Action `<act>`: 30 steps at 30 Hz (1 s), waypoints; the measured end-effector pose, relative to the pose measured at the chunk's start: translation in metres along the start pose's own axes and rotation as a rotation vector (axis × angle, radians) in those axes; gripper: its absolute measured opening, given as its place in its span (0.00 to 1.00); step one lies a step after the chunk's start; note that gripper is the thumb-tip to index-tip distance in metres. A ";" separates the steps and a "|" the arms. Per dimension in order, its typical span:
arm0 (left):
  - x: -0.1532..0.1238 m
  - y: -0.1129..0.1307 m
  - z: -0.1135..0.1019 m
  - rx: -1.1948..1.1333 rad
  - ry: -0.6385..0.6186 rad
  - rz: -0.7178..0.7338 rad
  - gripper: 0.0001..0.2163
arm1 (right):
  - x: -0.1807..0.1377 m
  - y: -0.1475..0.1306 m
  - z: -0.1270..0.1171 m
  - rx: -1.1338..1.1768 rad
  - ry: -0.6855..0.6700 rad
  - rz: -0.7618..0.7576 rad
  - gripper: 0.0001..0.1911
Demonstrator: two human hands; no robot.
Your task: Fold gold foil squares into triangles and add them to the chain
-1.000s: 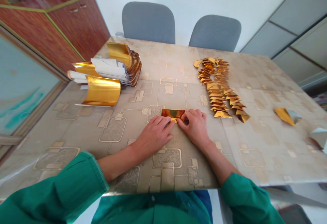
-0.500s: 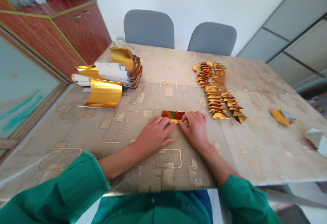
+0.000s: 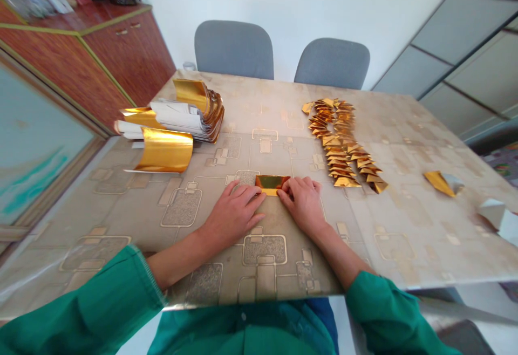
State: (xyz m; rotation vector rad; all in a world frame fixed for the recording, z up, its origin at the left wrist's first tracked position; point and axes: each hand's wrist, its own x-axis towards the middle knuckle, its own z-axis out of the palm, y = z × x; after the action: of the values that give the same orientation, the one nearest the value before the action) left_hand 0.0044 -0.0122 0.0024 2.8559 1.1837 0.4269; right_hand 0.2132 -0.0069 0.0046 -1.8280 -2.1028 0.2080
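Note:
A small sheet of gold foil paper (image 3: 270, 182) lies on the table in front of me, its near edge folded over in a narrow strip. My left hand (image 3: 233, 208) rests flat at its left side, fingers stretched out and apart, the fingertips touching the folded strip. At the right end, my right hand (image 3: 302, 202) has its fingers curled, with thumb and forefinger closed on the paper's corner. Farther off to the right, folded gold paper pieces (image 3: 343, 163) stand nested in long rows.
Stacked gold and white paper sheets (image 3: 202, 109) sit at the back left, with a curled gold sheet (image 3: 167, 150) before them. A loose folded gold piece (image 3: 439, 182) and a whitish one (image 3: 496, 216) lie far right. Two grey chairs (image 3: 234, 50) stand behind the table (image 3: 404, 193).
My left hand has slid left, its fingers spreading from the middle of the folded strip to its left end. The right hand stays at the right end.

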 end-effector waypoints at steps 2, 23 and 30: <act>-0.004 -0.002 -0.001 0.009 0.011 0.010 0.16 | 0.000 0.000 0.001 -0.019 0.004 -0.009 0.08; 0.005 -0.005 0.010 -0.111 0.049 0.118 0.15 | -0.001 0.008 0.002 -0.111 0.077 -0.027 0.08; 0.005 -0.003 0.009 -0.089 0.015 0.066 0.16 | -0.001 0.011 -0.001 -0.112 0.065 -0.015 0.06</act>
State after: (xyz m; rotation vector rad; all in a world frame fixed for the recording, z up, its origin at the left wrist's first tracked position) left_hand 0.0080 -0.0064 -0.0056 2.8269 1.0467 0.4917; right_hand 0.2237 -0.0066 0.0015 -1.8547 -2.1216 0.0269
